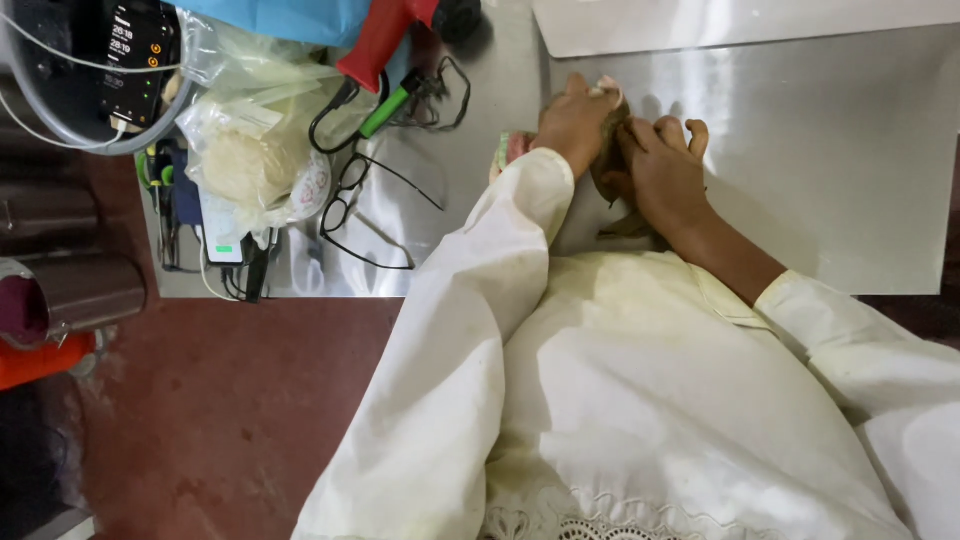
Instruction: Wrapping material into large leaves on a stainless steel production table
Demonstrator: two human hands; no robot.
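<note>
Around: eyeglasses (365,205) are lying well left of the fingers on the steel table (830,160).
Object: a brown lump (612,160), its axis unclear.
Fingers: the left hand (575,125) and right hand (665,170) are curling closed, gripping it.

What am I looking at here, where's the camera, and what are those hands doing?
The one picture comes from a camera worn on a person's head, looking down over their white garment. Both bare hands meet on a shiny metal table: the left hand and right hand press together around a small brown object, mostly hidden, so I can't tell what it is. To the left lie black-rimmed eyeglasses, a clear plastic bag, cables and a red-handled tool.
</note>
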